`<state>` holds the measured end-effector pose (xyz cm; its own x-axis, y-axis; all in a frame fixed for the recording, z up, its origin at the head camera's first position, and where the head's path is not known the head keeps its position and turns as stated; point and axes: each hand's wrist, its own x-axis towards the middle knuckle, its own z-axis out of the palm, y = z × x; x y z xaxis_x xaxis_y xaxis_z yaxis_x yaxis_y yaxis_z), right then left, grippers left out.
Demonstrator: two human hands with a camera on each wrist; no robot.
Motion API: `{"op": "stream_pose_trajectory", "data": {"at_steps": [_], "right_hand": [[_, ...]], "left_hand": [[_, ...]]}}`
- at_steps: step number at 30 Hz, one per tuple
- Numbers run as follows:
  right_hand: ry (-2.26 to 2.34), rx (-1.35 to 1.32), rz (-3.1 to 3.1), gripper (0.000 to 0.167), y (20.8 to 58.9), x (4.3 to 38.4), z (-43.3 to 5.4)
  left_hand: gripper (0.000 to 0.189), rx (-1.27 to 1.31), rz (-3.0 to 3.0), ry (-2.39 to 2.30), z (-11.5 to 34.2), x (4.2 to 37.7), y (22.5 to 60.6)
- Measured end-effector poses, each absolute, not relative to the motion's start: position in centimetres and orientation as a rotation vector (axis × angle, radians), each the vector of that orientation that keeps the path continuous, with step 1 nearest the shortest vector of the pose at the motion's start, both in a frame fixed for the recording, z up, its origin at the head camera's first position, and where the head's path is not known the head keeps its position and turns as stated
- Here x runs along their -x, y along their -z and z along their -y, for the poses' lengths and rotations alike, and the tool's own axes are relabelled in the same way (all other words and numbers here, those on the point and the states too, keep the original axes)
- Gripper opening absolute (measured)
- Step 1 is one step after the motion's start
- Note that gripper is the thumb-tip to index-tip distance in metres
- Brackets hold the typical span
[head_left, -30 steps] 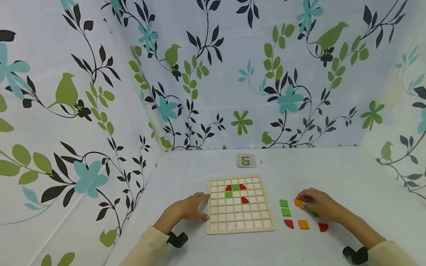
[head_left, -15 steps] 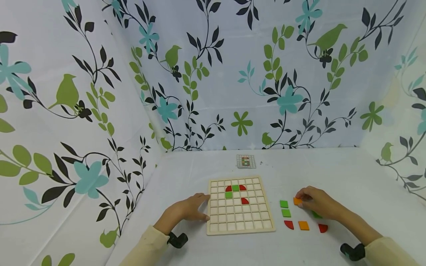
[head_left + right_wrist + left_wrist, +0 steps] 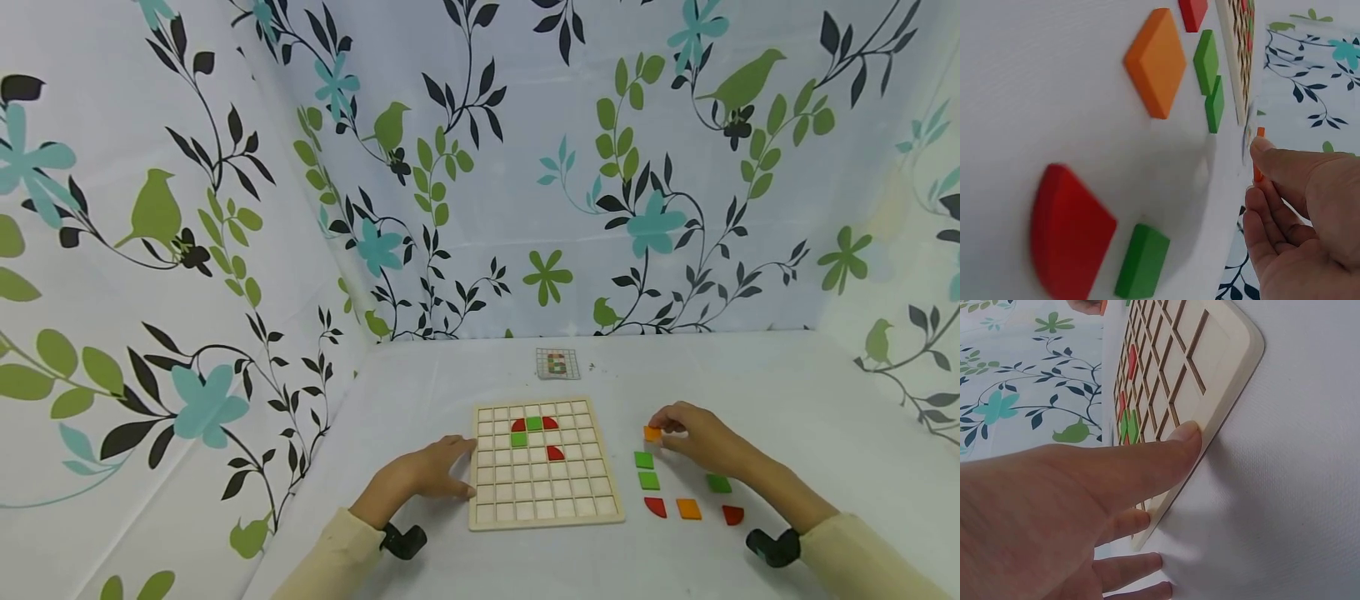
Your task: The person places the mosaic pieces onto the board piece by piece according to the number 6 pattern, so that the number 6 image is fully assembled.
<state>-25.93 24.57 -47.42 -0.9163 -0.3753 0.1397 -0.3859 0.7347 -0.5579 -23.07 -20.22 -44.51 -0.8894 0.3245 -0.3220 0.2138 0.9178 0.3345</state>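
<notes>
Thumb and fingers of my right hand [image 3: 701, 437] are pinching an orange tile [image 3: 652, 434], the other fingers bending in below the thumb. I am holding that tile to the right of the board [image 3: 543, 489], just beyond the two loose greens [image 3: 643, 460], and it is looking raised off the table [image 3: 600, 567], though I cannot tell how high. My left hand [image 3: 435, 468] is lying well spread, fingers relaxed and only touching: the thumb is resting on the board's rim near its close left corner, and a fingertip is meeting the same side farther back. On the board, a green square [image 3: 534, 423] is sitting between a left wedge [image 3: 519, 426] and a right wedge [image 3: 550, 422], both red; a second square [image 3: 519, 439] is filling the cell on my side of the left wedge, and a third wedge [image 3: 555, 452] is lying two rows nearer than the right one. Nearest me, a loose wedge [image 3: 656, 507], a spare orange [image 3: 688, 509] and an end wedge [image 3: 732, 515] are forming a row, with a lone green [image 3: 718, 484] lying just behind the last. Beyond the board, a small gridded card [image 3: 557, 363] is lying before the patterned cloth [image 3: 480, 208].
</notes>
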Motion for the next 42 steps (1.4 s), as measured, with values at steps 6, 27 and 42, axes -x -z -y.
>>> {"op": "stream_pose_trajectory", "data": {"at_steps": [6,27,42], "right_hand": [[-0.973,-0.652,2.903,0.020,47.1,26.7,-23.2],[-1.015,-0.803,2.903,0.020,45.5,27.8,-16.1],[-1.042,-0.943,2.900,0.015,46.4,28.0,-12.1]], "left_hand": [[0.084,-0.399,-2.704,-0.419,20.2,23.0,44.3],[0.083,-0.436,-2.710,-0.413,20.3,22.9,44.4],[0.083,-0.393,-2.712,-0.418,20.3,22.9,44.5]]}}
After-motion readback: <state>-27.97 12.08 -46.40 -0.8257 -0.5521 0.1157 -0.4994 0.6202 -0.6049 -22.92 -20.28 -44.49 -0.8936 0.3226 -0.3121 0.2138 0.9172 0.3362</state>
